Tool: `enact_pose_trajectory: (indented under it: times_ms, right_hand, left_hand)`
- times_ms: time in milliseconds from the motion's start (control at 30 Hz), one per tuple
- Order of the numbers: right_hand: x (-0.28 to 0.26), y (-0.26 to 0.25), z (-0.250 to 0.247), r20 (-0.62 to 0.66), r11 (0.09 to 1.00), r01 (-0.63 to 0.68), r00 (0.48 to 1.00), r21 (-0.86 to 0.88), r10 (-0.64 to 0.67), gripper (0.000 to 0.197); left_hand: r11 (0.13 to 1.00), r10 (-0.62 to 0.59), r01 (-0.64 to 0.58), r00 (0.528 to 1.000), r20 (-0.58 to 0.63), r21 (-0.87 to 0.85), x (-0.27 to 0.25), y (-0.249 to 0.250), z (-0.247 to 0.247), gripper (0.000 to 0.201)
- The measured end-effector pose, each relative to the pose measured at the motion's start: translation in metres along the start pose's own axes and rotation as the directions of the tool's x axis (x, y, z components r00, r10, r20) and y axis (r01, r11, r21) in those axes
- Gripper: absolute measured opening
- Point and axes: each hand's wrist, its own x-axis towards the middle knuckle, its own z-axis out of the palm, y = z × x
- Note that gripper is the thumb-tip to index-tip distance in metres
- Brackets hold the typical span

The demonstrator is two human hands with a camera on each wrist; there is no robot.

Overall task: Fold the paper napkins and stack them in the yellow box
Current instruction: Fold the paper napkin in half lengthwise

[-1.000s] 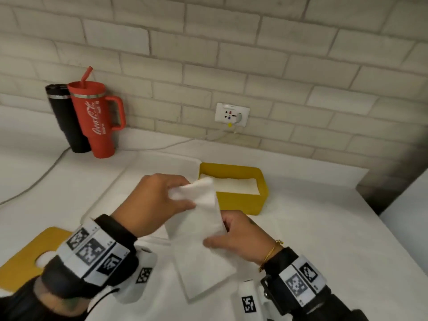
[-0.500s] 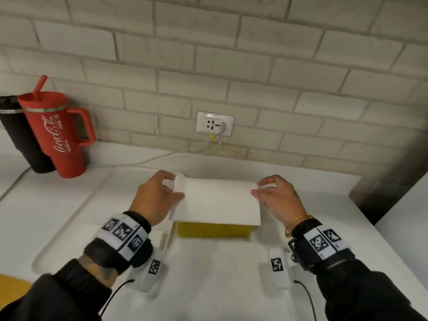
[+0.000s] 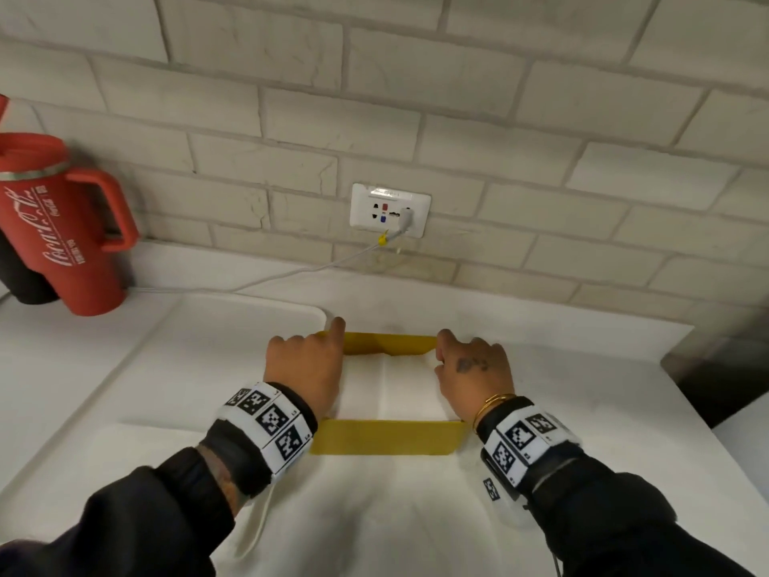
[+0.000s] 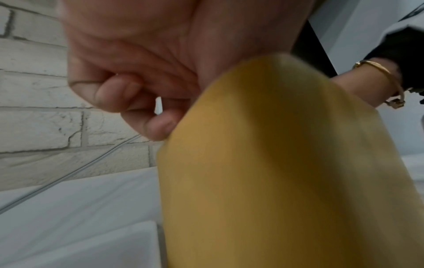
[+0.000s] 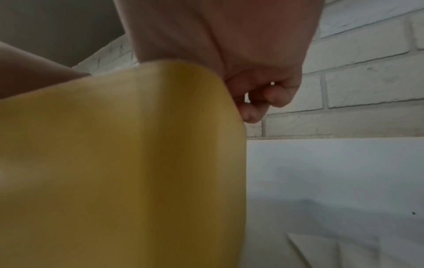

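The white counter [image 3: 561,410] is seen first, and on it the yellow box [image 3: 383,443], flanked by both hands. Inside the box the folded napkin [image 3: 391,389] is laid flat, a centre crease showing. The left hand [image 3: 306,368] is set over the box's left wall, the right hand [image 3: 474,368] over its right wall. In the wrist views the outer fingers [image 4: 128,94] of each hand are curled against the box's outside, with nothing pinched there; whether the thumbs and forefingers are on the napkin's edges cannot be told. The paper is judged light, soft and easily creased or torn, so it is best taken at opposite edges with gentle pressure.
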Motion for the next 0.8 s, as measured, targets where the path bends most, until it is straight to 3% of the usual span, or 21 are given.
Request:
enact_pose_trajectory:
  times_ms: [167, 300, 400, 467, 533, 633, 800]
  right_hand:
    - [0.002, -0.006, 0.006, 0.036, 0.992, -0.030, 0.999, -0.122, 0.035, 0.028]
    - [0.000, -0.008, 0.005, 0.049, 0.990, -0.018, 0.999, -0.139, 0.025, 0.022]
    - [-0.004, -0.010, -0.004, -0.052, 0.999, 0.034, 0.998, 0.011, -0.033, 0.021]
    - [-0.014, -0.018, -0.010, -0.058, 0.952, 0.140, 0.990, 0.273, -0.129, 0.025]
    - [-0.027, -0.031, -0.011, 0.113, 0.865, 0.182, 0.958, 0.468, -0.263, 0.038]
    - [-0.043, -0.050, -0.010, 0.408, 0.919, 0.172, 0.856, 0.356, -0.318, 0.073]
    - [-0.048, -0.061, -0.019, 0.534, 0.950, 0.104, 0.807, 0.293, -0.253, 0.083]
  left_hand:
    - [0.999, -0.010, 0.010, 1.000, 0.002, -0.030, 0.000, -0.005, 0.009, 0.069]
    - [0.963, -0.002, -0.013, 0.998, -0.055, -0.268, -0.002, -0.011, 0.013, 0.071]
    - [0.812, -0.098, -0.007, 0.984, -0.148, -0.584, -0.011, -0.023, 0.014, 0.066]
    - [0.711, -0.176, 0.069, 0.981, -0.082, -0.700, -0.015, -0.036, 0.022, 0.060]
    - [0.652, -0.164, 0.146, 0.985, 0.050, -0.744, -0.018, -0.043, 0.031, 0.050]
    - [0.609, -0.120, 0.144, 0.989, 0.088, -0.780, -0.026, -0.042, 0.035, 0.033]
    - [0.590, -0.114, 0.115, 0.992, 0.058, -0.799, -0.037, -0.040, 0.037, 0.023]
